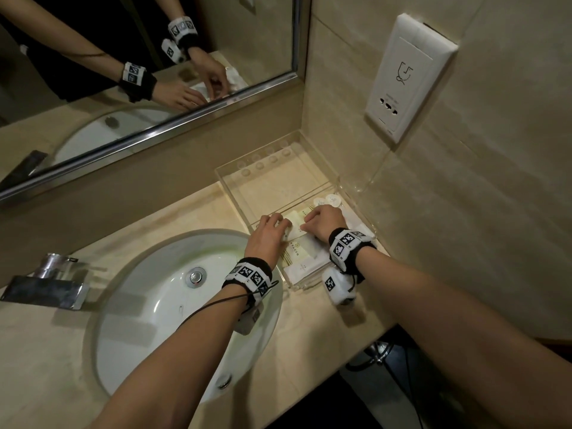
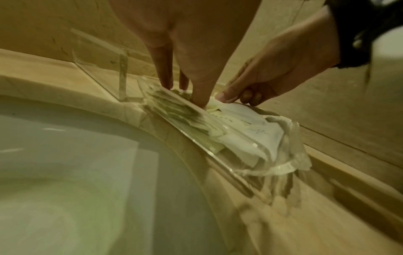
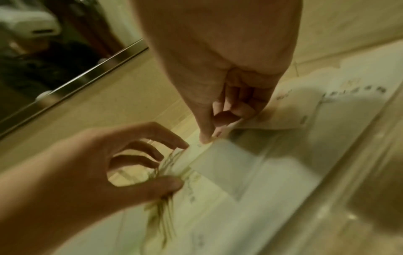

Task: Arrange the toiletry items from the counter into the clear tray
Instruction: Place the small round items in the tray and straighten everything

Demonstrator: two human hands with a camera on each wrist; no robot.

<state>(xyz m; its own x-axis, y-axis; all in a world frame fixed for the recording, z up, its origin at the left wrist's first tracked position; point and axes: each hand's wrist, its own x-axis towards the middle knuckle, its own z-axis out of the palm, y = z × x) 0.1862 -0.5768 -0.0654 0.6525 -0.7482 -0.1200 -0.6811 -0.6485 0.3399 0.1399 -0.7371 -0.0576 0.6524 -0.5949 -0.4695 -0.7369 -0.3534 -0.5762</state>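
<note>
A clear acrylic tray [image 1: 278,187] [image 2: 98,69] stands in the counter's corner, right of the sink. Its near compartment holds several flat cream and white packets [image 1: 305,264] [image 2: 246,131]; two round white caps [image 1: 325,200] lie behind them. Both hands are in this compartment. My left hand [image 1: 284,230] [image 2: 185,91] [image 3: 179,165] holds the left end of the top cream packet [image 1: 294,226] [image 3: 218,163] between thumb and fingertips. My right hand [image 1: 305,226] [image 2: 231,98] [image 3: 209,134] pinches the same packet's right edge with thumb and forefinger. The tray's far compartment is bare.
The white sink [image 1: 161,292] lies left of the tray, under my left forearm. A chrome faucet [image 1: 52,280] sits at far left. The mirror [image 1: 123,72] runs along the back wall. A white socket panel [image 1: 405,75] is on the right wall.
</note>
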